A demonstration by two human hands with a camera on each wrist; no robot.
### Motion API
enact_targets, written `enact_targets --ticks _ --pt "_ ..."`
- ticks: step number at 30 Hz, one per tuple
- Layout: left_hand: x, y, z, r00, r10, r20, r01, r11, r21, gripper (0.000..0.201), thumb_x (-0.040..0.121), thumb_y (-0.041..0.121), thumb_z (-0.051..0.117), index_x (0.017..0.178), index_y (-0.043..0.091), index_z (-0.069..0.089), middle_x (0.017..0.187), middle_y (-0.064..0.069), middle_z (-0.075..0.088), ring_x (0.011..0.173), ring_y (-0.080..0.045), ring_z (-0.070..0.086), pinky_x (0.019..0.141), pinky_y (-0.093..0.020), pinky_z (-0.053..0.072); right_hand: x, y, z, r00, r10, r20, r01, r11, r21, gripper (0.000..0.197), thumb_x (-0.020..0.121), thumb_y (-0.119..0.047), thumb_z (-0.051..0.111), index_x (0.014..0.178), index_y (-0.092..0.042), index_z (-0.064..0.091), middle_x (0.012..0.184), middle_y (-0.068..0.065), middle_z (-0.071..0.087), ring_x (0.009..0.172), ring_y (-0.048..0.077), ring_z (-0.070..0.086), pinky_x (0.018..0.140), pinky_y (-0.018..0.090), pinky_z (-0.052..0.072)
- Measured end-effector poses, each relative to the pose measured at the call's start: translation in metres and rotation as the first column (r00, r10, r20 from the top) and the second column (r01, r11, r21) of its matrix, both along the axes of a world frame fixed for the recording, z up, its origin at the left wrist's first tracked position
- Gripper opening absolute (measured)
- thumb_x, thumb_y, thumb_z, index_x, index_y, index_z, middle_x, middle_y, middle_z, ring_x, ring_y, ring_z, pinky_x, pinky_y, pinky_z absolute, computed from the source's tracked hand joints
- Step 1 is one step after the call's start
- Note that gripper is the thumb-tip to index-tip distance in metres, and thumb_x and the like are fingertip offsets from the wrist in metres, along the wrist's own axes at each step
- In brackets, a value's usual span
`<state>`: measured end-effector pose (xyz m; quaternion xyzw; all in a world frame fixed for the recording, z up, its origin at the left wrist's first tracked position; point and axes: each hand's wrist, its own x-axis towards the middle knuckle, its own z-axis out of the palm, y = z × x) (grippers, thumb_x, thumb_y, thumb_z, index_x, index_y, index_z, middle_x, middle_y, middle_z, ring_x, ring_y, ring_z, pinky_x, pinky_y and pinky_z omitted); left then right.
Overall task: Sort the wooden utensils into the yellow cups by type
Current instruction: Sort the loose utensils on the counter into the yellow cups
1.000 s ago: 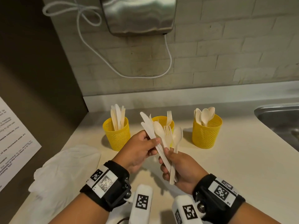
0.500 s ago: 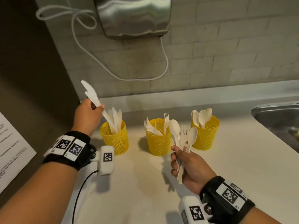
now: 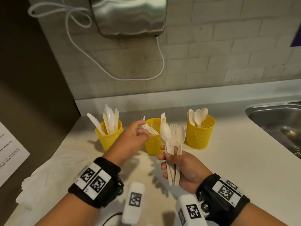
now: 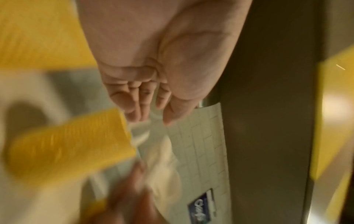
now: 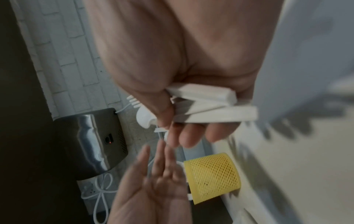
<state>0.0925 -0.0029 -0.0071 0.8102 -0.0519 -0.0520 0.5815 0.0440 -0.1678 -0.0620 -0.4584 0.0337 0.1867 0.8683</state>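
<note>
Three yellow mesh cups stand in a row on the counter. The left cup (image 3: 109, 137) holds knives, the middle cup (image 3: 152, 144) holds forks, and the right cup (image 3: 200, 134) holds spoons. My right hand (image 3: 179, 167) grips a bundle of two spoons and a fork (image 3: 172, 139) upright, in front of the middle cup; its handles (image 5: 210, 104) show in the right wrist view. My left hand (image 3: 138, 132) is blurred just left of the bundle, in front of the middle cup. Its fingers (image 5: 153, 166) are straight and hold nothing, as the left wrist view (image 4: 149, 97) also shows.
A steel sink (image 3: 276, 121) is set into the counter at the right. A steel hand dryer (image 3: 130, 15) with a white cord (image 3: 114, 75) hangs on the brick wall behind the cups. Crumpled white material (image 3: 48, 173) lies at the left front, beside a printed sheet (image 3: 9, 152).
My left hand let the knives go into the left cup and swung back right towards the bundle, empty. My right hand has kept the spoons and fork in much the same place.
</note>
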Motion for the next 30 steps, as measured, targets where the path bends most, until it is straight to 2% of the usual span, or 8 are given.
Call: enact_targets --ticks 3,6,10,15,21,25,27,30 --pt "-0.006 -0.021 -0.009 0.977 -0.186 -0.102 0.161 0.964 -0.211 0.054 0.086 0.006 0.062 0.127 0.036 0.041 0.098 -0.003 0.068 0.082 -0.015 0.063 0.071 -0.03 0.048 -0.002 0.002 0.002 0.998 0.065 -0.004 -0.065 0.998 0.012 0.021 0.089 0.0 0.048 0.105 -0.004 0.061 0.082 0.009 0.069 0.059 0.019 0.059 0.054 0.03 0.049" --pt "-0.008 -0.027 -0.011 0.971 -0.228 -0.074 0.208 0.954 -0.217 0.056 0.086 -0.002 0.059 0.126 0.035 0.044 0.092 -0.008 0.068 0.079 -0.017 0.065 0.073 -0.031 0.051 -0.005 -0.001 0.004 0.996 0.084 -0.007 -0.083 0.996 0.035 0.025 0.087 0.001 0.049 0.109 -0.001 0.061 0.088 0.012 0.07 0.064 0.021 0.064 0.06 0.035 0.055" --pt "-0.004 -0.031 -0.012 0.983 -0.185 -0.004 0.183 0.973 -0.142 0.047 0.085 0.004 0.062 0.118 0.035 0.049 0.089 -0.005 0.067 0.079 -0.016 0.062 0.065 -0.029 0.047 -0.007 -0.011 0.003 1.0 0.009 -0.014 -0.008 1.0 0.024 0.021 0.087 0.002 0.053 0.105 -0.004 0.062 0.085 0.01 0.071 0.066 0.022 0.068 0.06 0.036 0.058" --pt "0.0 -0.047 -0.013 0.993 -0.089 0.082 0.095 0.993 -0.076 0.033 0.082 0.015 0.069 0.105 0.03 0.05 0.104 -0.003 0.059 0.079 -0.018 0.062 0.06 -0.027 0.05 -0.008 -0.016 -0.001 0.999 -0.039 0.017 0.041 0.994 -0.098 0.017 0.09 -0.003 0.054 0.105 -0.007 0.061 0.08 0.009 0.067 0.061 0.016 0.061 0.054 0.028 0.048" --pt "0.009 -0.047 -0.009 0.997 -0.072 -0.008 0.068 0.969 -0.236 0.025 0.083 0.002 0.064 0.095 0.022 0.053 0.107 -0.01 0.056 0.084 -0.017 0.061 0.062 -0.026 0.052 -0.011 -0.025 0.001 0.994 -0.107 0.005 0.106 0.971 -0.214 0.012 0.096 -0.014 0.048 0.097 -0.012 0.059 0.078 0.007 0.063 0.061 0.016 0.054 0.056 0.028 0.044" --pt "0.007 -0.047 -0.006 0.998 0.004 0.065 0.015 0.959 -0.284 0.035 0.084 0.004 0.065 0.099 0.032 0.051 0.105 -0.009 0.057 0.079 -0.014 0.06 0.063 -0.024 0.051 -0.011 -0.027 0.008 0.99 -0.136 0.045 0.143 0.953 -0.269 0.012 0.097 -0.02 0.046 0.1 -0.013 0.056 0.078 0.004 0.058 0.067 0.017 0.059 0.06 0.032 0.049" --pt "0.003 -0.049 -0.003 0.99 -0.013 0.138 0.046 0.971 -0.236 0.039 0.085 0.006 0.063 0.1 0.04 0.05 0.101 -0.005 0.057 0.069 -0.012 0.058 0.063 -0.026 0.052 -0.011 -0.027 0.008 0.983 -0.171 0.062 0.182 0.93 -0.319 0.016 0.098 -0.024 0.044 0.103 -0.012 0.054 0.076 0.005 0.059 0.067 0.019 0.059 0.061 0.034 0.05" --pt "-0.004 -0.061 -0.001 0.969 -0.118 0.218 0.135 0.989 -0.063 0.026 0.088 0.012 0.06 0.091 0.038 0.057 0.085 0.005 0.06 0.054 -0.008 0.059 0.065 -0.029 0.054 -0.012 -0.028 0.007 0.97 -0.168 0.174 0.235 0.827 -0.511 0.021 0.098 -0.035 0.04 0.098 -0.016 0.049 0.066 0.007 0.053 0.058 0.024 0.05 0.056 0.037 0.04"
